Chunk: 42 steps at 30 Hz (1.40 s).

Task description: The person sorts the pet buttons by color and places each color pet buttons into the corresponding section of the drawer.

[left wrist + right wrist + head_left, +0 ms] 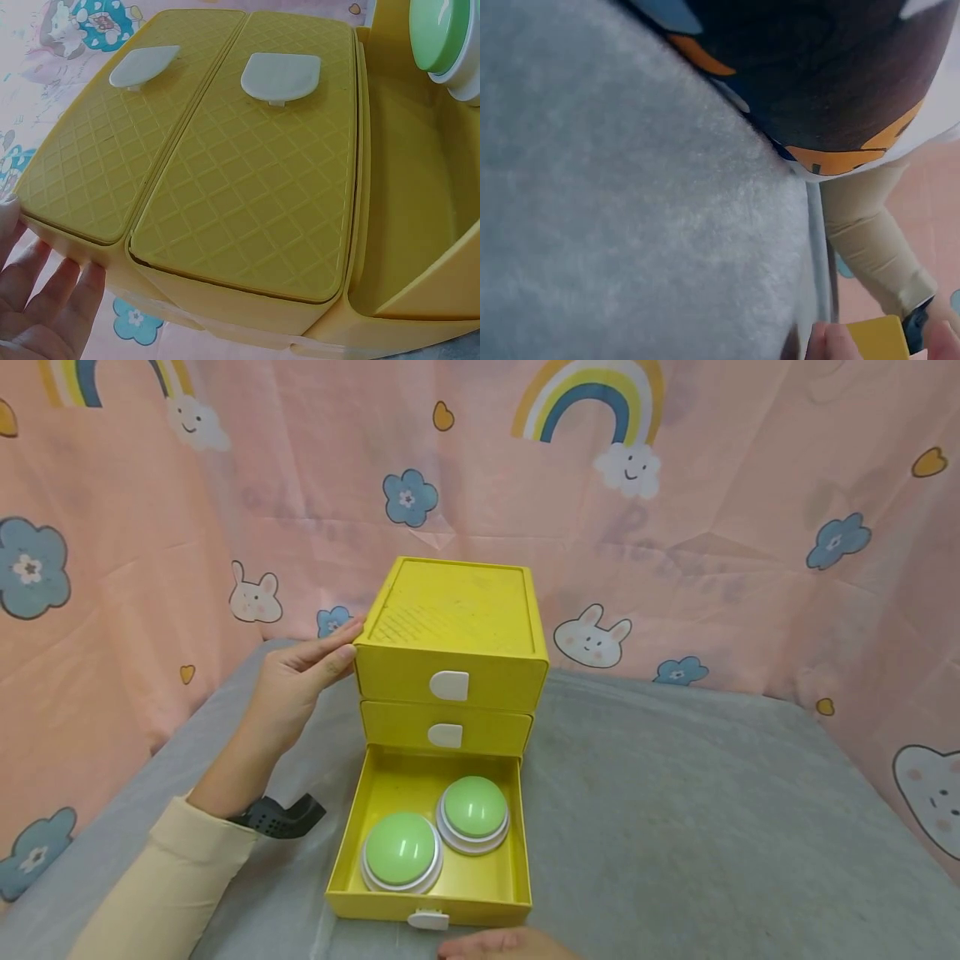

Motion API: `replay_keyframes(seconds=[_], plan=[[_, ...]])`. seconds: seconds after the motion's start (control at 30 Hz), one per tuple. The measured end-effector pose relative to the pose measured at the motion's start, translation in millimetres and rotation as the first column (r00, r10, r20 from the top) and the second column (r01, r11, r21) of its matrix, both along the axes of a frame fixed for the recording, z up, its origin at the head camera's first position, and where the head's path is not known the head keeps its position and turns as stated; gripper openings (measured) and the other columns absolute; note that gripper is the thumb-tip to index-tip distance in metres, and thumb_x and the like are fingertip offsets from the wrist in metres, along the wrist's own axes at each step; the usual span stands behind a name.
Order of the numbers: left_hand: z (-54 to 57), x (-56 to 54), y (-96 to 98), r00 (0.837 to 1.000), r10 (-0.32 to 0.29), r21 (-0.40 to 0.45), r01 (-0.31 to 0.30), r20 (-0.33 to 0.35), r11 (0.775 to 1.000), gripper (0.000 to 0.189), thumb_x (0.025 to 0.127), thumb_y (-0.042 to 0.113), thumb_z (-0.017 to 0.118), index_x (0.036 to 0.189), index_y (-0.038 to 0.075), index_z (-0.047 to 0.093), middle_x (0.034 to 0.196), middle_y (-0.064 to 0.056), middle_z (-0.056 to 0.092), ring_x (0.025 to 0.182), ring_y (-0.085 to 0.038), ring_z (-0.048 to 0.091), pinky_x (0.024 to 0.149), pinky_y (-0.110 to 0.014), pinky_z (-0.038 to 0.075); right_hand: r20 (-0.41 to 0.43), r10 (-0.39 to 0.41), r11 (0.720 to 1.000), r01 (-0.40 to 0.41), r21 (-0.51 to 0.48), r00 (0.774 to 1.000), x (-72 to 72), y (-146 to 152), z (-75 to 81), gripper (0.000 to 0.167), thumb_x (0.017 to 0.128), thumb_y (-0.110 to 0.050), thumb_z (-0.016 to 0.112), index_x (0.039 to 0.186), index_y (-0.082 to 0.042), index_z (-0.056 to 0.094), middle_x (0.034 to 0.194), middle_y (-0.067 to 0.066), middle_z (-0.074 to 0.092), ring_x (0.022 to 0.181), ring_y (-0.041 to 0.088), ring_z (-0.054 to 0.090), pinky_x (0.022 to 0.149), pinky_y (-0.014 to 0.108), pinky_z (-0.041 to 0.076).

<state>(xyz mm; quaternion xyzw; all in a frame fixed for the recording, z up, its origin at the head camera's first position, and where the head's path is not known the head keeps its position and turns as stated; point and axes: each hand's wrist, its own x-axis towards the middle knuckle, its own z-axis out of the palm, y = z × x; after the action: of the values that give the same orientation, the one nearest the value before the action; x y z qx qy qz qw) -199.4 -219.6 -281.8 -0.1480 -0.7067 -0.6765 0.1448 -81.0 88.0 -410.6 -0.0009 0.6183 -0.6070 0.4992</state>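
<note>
A yellow drawer box (450, 606) stands on the cloth, its upper two drawers closed. The bottom drawer (429, 906) is pulled out and holds two round push buttons with green domes and white bases: one at the front left (402, 850), one behind it on the right (474, 807). My left hand (303, 681) touches the box's upper left side with outstretched fingers. At the bottom edge of the head view, my right hand (506, 945) is just below the drawer's white tab (428, 920), mostly cut off. The right wrist view has only its fingertips (832, 343), spread apart near a yellow corner.
Grey cloth (712, 802) covers the table on both sides of the box. A pink patterned curtain (480, 460) hangs behind and at the sides. A black wrist strap (281, 817) is on the left wrist. Dark printed clothing (817, 67) fills the upper right wrist view.
</note>
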Motion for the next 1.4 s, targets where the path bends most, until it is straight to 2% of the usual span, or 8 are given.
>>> replay_keyframes(seconds=[0.07,0.13,0.33,0.47,0.6,0.73,1.1,1.4], plan=[[-0.2,-0.1,0.0,1.000,-0.001,0.002,0.001,-0.001,1.000,0.044,0.098,0.023,0.063,0.138,0.005,0.058,0.145,0.003,0.056,0.141,-0.013,0.046,0.097,-0.018,0.053,-0.037,-0.014,0.999,0.015,0.044,0.999,1.3,-4,3.3,0.045,0.094,-0.039,0.067,0.125,-0.007,0.069,0.116,0.003,0.074,0.098,0.008,0.067,0.090,0.029,0.058],[-0.4,-0.4,-0.1,1.000,-0.001,0.004,0.001,-0.003,1.000,0.044,0.098,0.023,0.063,0.138,0.005,0.058,0.145,0.003,0.056,0.141,-0.012,0.046,0.097,-0.018,0.053,-0.061,-0.032,0.999,0.034,0.040,0.998,4.3,-7,8.8,0.041,0.094,-0.037,0.067,0.122,-0.007,0.070,0.106,0.000,0.075,0.093,0.006,0.066,0.086,0.026,0.058],[-0.7,-0.6,0.0,1.000,0.001,-0.002,-0.001,-0.007,1.000,0.044,0.098,0.023,0.063,0.138,0.005,0.058,0.145,0.002,0.056,0.140,-0.012,0.048,0.097,-0.019,0.053,0.067,-0.063,0.984,0.073,-0.160,0.996,9.8,-14,19.4,0.019,0.094,-0.035,0.066,0.099,-0.018,0.072,0.087,-0.013,0.071,0.081,-0.001,0.065,0.075,0.014,0.054],[-0.8,-0.4,-0.4,1.000,-0.001,-0.002,0.001,-0.007,1.000,0.044,0.098,0.023,0.063,0.138,0.005,0.058,0.146,0.002,0.056,0.140,-0.011,0.048,0.097,-0.019,0.053,0.118,-0.106,0.985,0.120,-0.121,0.987,11.4,-17,22.4,0.039,0.091,-0.041,0.069,0.112,-0.009,0.072,0.097,-0.007,0.074,0.086,0.004,0.068,0.082,0.019,0.057],[-0.8,-0.3,-0.5,1.000,-0.002,0.000,0.002,-0.009,1.000,0.044,0.098,0.023,0.063,0.138,0.005,0.058,0.146,0.002,0.056,0.139,-0.011,0.048,0.097,-0.019,0.053,0.095,-0.132,0.989,0.137,-0.049,0.987,8.5,-19,20.0,0.053,0.091,-0.046,0.070,0.122,-0.002,0.068,0.110,0.004,0.075,0.094,0.011,0.070,0.092,0.029,0.059],[-0.5,-0.1,-0.6,1.000,0.003,0.002,-0.003,-0.008,1.000,0.044,0.098,0.023,0.063,0.138,0.005,0.058,0.145,0.002,0.056,0.138,-0.010,0.050,0.097,-0.019,0.053,0.048,-0.155,0.986,0.158,-0.057,0.987,5.2,-21,15.8,0.055,0.093,-0.044,0.068,0.126,0.000,0.066,0.118,0.012,0.074,0.102,0.014,0.071,0.096,0.034,0.058],[0.1,0.0,-0.9,1.000,0.003,0.002,-0.003,-0.003,1.000,0.044,0.098,0.023,0.063,0.138,0.006,0.058,0.144,0.004,0.057,0.138,-0.009,0.050,0.097,-0.019,0.053,0.039,-0.185,0.975,0.189,-0.115,0.982,6.6,-26,11.9,0.058,0.095,-0.044,0.065,0.127,0.004,0.064,0.119,0.015,0.073,0.106,0.017,0.071,0.097,0.034,0.057],[-0.1,-1.2,-0.6,1.000,0.011,-0.006,-0.011,0.014,1.000,0.044,0.097,0.025,0.064,0.138,0.007,0.059,0.145,0.003,0.056,0.142,-0.013,0.046,0.097,-0.018,0.053,0.134,-0.225,0.961,0.243,-0.134,0.965,-2.3,-28,21.0,0.058,0.098,-0.040,0.062,0.129,0.009,0.061,0.121,0.020,0.070,0.109,0.019,0.071,0.102,0.035,0.055]])
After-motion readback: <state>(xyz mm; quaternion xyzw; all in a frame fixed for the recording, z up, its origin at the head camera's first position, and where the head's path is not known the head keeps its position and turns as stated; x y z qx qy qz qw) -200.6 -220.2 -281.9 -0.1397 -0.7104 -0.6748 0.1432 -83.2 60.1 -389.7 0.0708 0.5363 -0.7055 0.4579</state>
